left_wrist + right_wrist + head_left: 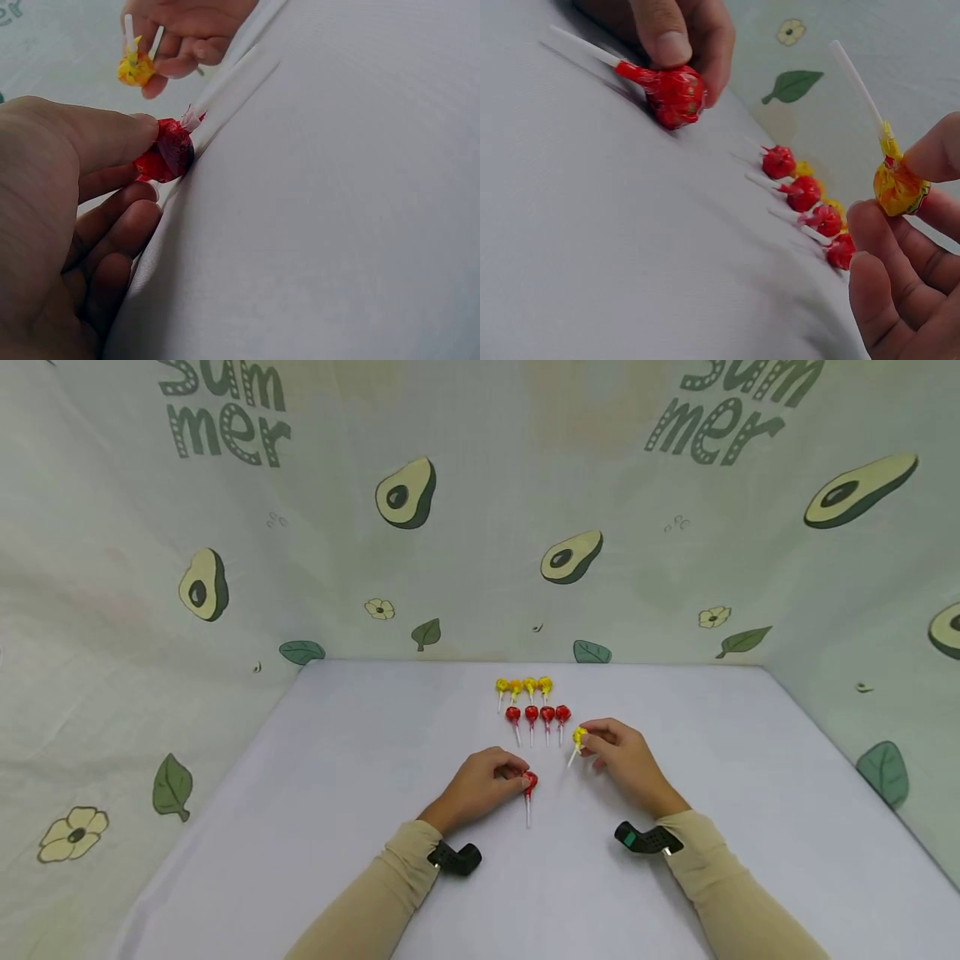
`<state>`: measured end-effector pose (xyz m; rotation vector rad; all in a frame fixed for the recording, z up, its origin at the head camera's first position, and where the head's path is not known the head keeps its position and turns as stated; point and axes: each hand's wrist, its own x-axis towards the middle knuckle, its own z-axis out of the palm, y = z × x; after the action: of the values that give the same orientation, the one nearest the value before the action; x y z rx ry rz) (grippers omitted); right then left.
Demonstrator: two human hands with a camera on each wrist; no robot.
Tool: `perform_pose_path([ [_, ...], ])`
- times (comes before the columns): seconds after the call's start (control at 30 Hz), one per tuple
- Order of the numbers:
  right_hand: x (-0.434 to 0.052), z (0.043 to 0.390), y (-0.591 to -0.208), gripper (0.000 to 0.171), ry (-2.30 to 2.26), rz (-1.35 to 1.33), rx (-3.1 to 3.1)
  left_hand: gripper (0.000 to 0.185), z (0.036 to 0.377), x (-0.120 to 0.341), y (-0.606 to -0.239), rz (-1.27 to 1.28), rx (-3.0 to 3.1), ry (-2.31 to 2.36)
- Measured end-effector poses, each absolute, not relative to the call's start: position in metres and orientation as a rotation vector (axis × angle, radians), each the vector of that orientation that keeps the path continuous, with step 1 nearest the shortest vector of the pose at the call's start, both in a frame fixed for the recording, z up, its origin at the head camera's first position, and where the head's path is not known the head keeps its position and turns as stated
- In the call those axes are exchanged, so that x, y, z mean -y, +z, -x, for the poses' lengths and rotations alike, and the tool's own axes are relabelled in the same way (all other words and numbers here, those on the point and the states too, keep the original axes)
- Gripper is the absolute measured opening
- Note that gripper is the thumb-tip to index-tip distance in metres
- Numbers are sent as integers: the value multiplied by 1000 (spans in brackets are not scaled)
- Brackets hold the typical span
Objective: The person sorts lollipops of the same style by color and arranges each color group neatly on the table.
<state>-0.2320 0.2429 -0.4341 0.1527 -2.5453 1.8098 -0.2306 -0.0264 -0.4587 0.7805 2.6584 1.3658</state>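
The left hand point(480, 787) rests on the white table point(300, 827) with its fingers curled, thumb and forefinger pinching the wrapped head of a red lollipop point(529, 783); the left wrist view shows the thumb pressed to the red wrapper while the remaining fingers point(112, 240) fold loosely beneath. That lollipop lies on the tabletop, its white stick pointing back toward the person. Just beyond and between the two hands stand two short rows: four yellow lollipops point(522, 687) at the far side and four red lollipops point(537, 715) directly in front of them, all lying flat with sticks toward the person. The right hand point(626, 760) sits close beside the right end of the red row, fingers curled, pinching the head of a yellow lollipop point(579, 736) between thumb and fingertips. The right wrist view shows this one lifted clear of the table, stick point(855, 79) slanting upward. The hands are near one another but do not touch.
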Motion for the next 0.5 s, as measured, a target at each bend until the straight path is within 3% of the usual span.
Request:
perform_pose_path([
  [0.5, -250, 275, -409, 43, 1897, -4, 2497, 16, 227, 28, -455, -807, -2656, 1359],
])
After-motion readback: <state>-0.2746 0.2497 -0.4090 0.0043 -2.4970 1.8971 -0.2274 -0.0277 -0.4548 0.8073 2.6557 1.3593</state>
